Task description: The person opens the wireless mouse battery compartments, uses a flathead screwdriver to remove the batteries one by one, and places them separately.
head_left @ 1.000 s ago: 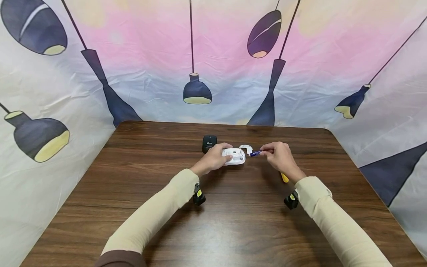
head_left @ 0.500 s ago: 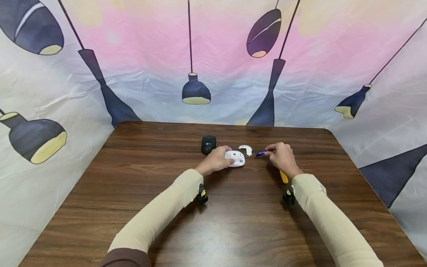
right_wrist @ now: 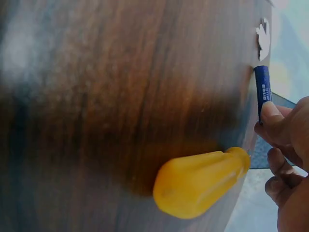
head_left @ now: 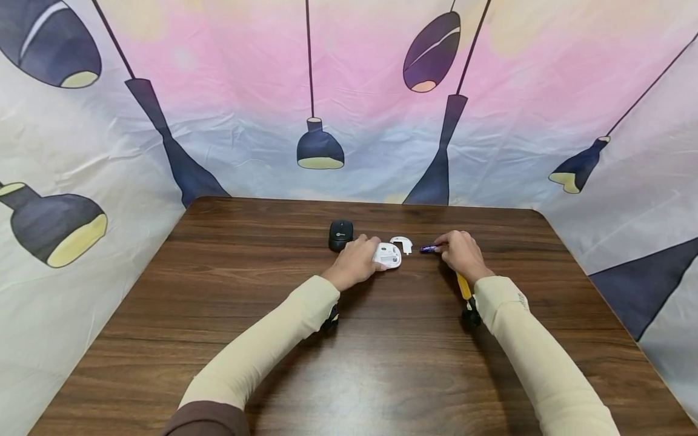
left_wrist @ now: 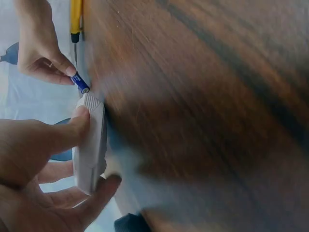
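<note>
My left hand (head_left: pixel 355 262) grips a white computer mouse (head_left: pixel 388 256) by its left end, underside up, its battery compartment uncovered. In the left wrist view the mouse (left_wrist: pixel 91 145) is seen edge-on between thumb and fingers. My right hand (head_left: pixel 461 252) pinches a blue battery (head_left: pixel 428 249) between thumb and fingertips, a short way right of the mouse. The right wrist view shows the battery (right_wrist: pixel 262 89) sticking out past the thumb. A white battery cover (head_left: pixel 402 243) lies on the table between the two hands, a little farther back.
A black mouse (head_left: pixel 340 235) sits on the brown wooden table (head_left: pixel 262 242) behind my left hand. Under my right wrist lies a screwdriver with a yellow handle (right_wrist: pixel 198 183). A printed cloth (head_left: pixel 245 121) hangs behind the table.
My right hand has drawn the battery a little to the right, away from the mouse. The left hand has shifted slightly right with the mouse, and its grip has turned somewhat.
</note>
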`<state>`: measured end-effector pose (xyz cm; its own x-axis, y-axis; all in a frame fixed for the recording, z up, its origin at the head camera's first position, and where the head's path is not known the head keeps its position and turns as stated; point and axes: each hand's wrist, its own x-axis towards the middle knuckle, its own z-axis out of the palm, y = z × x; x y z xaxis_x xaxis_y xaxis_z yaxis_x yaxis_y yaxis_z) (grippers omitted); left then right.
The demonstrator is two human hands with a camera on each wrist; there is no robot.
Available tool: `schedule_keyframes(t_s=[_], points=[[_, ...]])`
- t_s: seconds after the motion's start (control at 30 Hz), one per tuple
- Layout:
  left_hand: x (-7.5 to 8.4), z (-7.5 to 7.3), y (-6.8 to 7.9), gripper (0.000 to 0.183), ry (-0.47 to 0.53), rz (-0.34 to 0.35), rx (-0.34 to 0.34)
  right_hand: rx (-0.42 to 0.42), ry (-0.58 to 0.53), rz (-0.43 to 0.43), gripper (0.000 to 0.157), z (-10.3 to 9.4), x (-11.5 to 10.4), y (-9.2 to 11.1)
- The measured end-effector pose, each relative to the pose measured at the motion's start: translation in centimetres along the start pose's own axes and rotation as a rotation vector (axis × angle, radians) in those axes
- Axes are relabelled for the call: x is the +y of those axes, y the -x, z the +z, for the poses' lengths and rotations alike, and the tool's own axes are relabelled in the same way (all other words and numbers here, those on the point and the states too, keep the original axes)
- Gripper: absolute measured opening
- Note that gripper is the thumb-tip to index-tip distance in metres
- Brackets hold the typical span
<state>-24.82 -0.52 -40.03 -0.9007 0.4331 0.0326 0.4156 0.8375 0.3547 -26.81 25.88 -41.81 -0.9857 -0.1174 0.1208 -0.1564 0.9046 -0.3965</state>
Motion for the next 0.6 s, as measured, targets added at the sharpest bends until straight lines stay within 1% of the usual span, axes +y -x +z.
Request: schedule_keyframes(t_s=[0.07, 0.2, 0.4, 0.6], points=[[0.0, 0.0, 0.0, 0.048, -0.047, 0.012, 0.003, -0.014, 0.018, -0.004, 0.019, 0.1, 0.0, -0.2], [0.0, -0.2, -0.4, 0.041, -0.115, 0.034, 0.006, -0.008, 0.049, -0.008, 0.019, 0.2, 0.2, -0.5], [-0.3, -0.2, -1.2, 0.049, -0.172, 0.004, -0.035, -0.009, 0.068, -0.008, 0.019, 0.5, 0.7, -0.8], [-0.5, -0.5, -1.8, 0.055, -0.207, -0.019, -0.066, -0.021, 0.091, -0.008, 0.023, 0.4, 0.7, -1.1]])
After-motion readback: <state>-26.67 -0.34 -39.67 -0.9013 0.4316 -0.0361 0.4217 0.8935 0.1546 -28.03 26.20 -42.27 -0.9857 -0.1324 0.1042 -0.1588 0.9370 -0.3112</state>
